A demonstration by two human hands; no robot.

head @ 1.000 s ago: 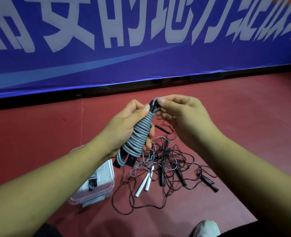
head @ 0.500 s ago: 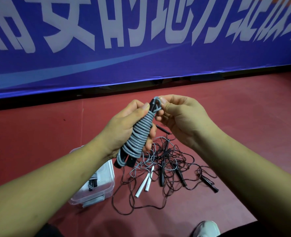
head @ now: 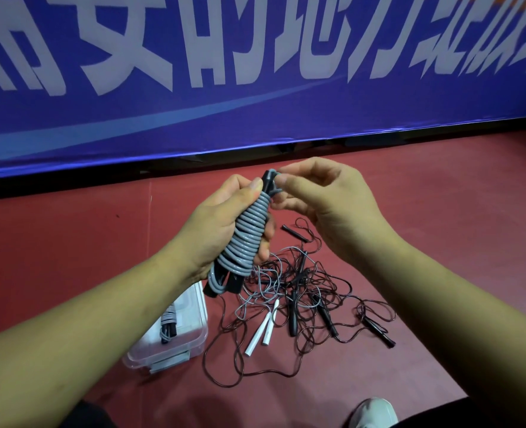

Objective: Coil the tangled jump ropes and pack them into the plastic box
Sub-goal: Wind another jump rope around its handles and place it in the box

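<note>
**Red floor point(head: 70, 242), blue banner point(head: 255, 118) behind**

Head view: the left hand point(head: 221, 230) grips a grey jump rope point(head: 249, 239) wound tightly round its black handles, held up over the floor. The right hand point(head: 326, 211) pinches the cord at the bundle's top. Tangled ropes point(head: 301, 291) lie on the floor beneath; just left of them the plastic box point(head: 193, 347) holds one coiled rope point(head: 167, 325).
</note>
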